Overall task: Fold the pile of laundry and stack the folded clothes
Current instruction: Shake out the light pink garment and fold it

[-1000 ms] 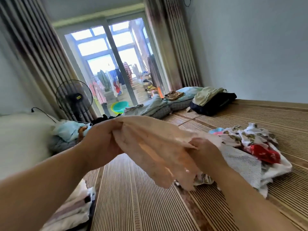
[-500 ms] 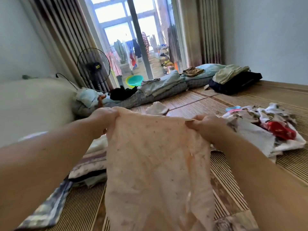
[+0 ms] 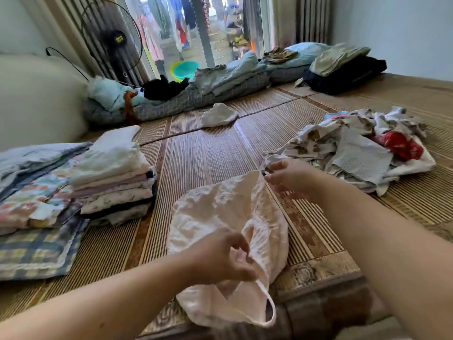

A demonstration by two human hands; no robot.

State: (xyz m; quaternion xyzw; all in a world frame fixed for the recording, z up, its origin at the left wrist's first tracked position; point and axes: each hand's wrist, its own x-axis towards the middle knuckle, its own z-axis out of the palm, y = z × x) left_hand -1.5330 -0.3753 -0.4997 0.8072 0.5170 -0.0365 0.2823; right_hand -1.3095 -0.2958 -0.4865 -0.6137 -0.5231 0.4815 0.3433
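Observation:
A pale peach garment (image 3: pixel 220 212) lies crumpled on the bamboo mat (image 3: pixel 196 153) in front of me. My left hand (image 3: pixel 220 256) pinches its near end by the strap. My right hand (image 3: pixel 286 176) pinches its far corner, stretched toward the unfolded pile. The unfolded laundry pile (image 3: pixel 355 148), with white, patterned and red pieces, sits at the right. A stack of folded clothes (image 3: pixel 112 177) stands at the left, beside flatter folded pieces (image 3: pixel 36 192) on a checked cloth.
A small white garment (image 3: pixel 218 115) lies alone farther back on the mat. Bedding and clothes (image 3: pixel 220 79) line the far edge by the glass door. A black fan (image 3: pixel 112 38) stands at the back left. The mat's near edge drops off below my hands.
The garment, held up spread in the air before, now lies down on the mat. My left hand has come near and my right hand has moved away. The view has tilted downward.

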